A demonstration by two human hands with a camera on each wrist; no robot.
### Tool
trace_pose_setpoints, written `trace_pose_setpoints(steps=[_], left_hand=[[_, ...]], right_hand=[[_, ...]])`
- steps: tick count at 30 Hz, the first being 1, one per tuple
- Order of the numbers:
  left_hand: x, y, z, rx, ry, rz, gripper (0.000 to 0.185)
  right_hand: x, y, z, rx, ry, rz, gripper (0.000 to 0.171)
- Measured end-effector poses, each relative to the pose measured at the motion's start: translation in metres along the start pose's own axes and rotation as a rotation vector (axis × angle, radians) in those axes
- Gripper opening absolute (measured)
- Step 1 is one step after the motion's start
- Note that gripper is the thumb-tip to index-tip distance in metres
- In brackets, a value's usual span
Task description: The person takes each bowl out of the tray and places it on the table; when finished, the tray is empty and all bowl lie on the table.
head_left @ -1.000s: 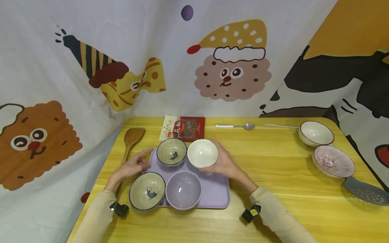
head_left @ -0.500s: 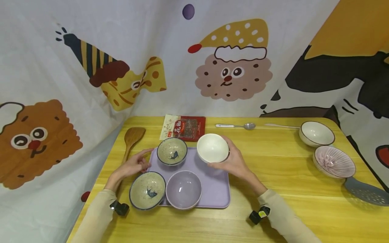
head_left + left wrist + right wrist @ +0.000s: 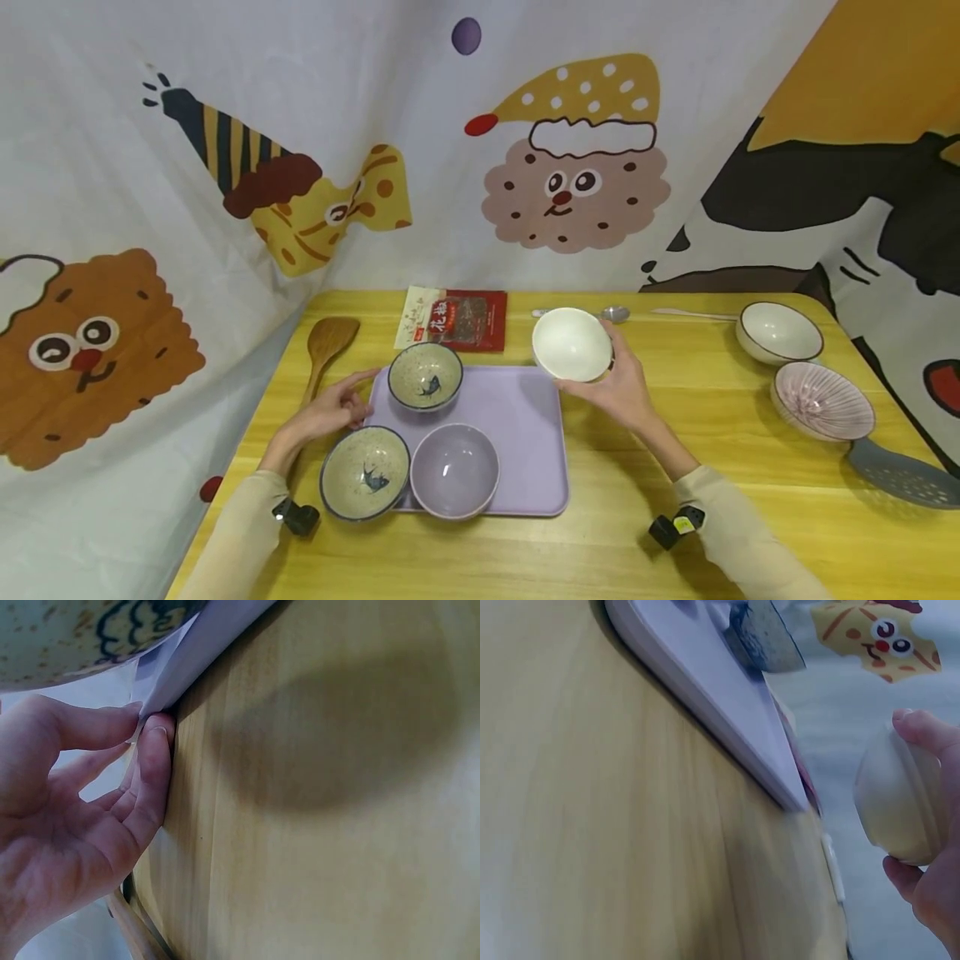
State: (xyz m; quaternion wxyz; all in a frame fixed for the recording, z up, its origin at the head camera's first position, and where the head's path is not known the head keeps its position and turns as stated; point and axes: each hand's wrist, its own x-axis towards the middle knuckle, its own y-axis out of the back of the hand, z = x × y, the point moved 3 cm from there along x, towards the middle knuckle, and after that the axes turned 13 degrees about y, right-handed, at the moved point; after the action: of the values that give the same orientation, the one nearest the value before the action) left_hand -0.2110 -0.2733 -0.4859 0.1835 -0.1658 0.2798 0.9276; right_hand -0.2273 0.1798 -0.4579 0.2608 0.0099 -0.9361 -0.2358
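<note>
White bowl (image 3: 572, 345), raised near the far right corner of the lilac tray (image 3: 527, 450), is pinched left of our right hand (image 3: 624, 390); our left hand (image 3: 330, 413) pinches the tray.

Wood-grain table (image 3: 525, 558) | purple tray (image 3: 528, 467) | wooden spatula (image 3: 322, 354) | red packet (image 3: 472, 320) | spoon (image 3: 616, 314) | brown-rimmed bowl (image 3: 780, 333) | striped bowl (image 3: 822, 400) | grey slotted turner (image 3: 903, 475)

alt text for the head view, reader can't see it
A right hand holds up a white bowl by the far right corner of a lilac tray; the left hand grips its left edge. Two speckled bowls and a purple bowl sit toward the tray's left.
</note>
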Motion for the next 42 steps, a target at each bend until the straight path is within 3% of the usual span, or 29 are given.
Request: trace_pose_setpoints(steps=[15,22,30,42], left_hand=[[0.001,0.001,-0.002,-0.005,-0.009,-0.001,0.072],[0.000,0.001,-0.003,-0.008,-0.008,-0.002,0.072],[0.000,0.000,-0.002,0.006,-0.014,0.004,0.071],[-0.002,-0.001,-0.001,-0.001,-0.007,0.001,0.071]], right_hand=[[0.007,0.062,0.029,-0.124,-0.080,0.169,0.110],[0.014,0.086,0.043,-0.144,-0.115,0.246,0.100],[0.014,0.105,0.060,-0.200,-0.222,0.311,0.102],[0.007,0.120,0.086,-0.229,-0.350,0.300,0.111]])
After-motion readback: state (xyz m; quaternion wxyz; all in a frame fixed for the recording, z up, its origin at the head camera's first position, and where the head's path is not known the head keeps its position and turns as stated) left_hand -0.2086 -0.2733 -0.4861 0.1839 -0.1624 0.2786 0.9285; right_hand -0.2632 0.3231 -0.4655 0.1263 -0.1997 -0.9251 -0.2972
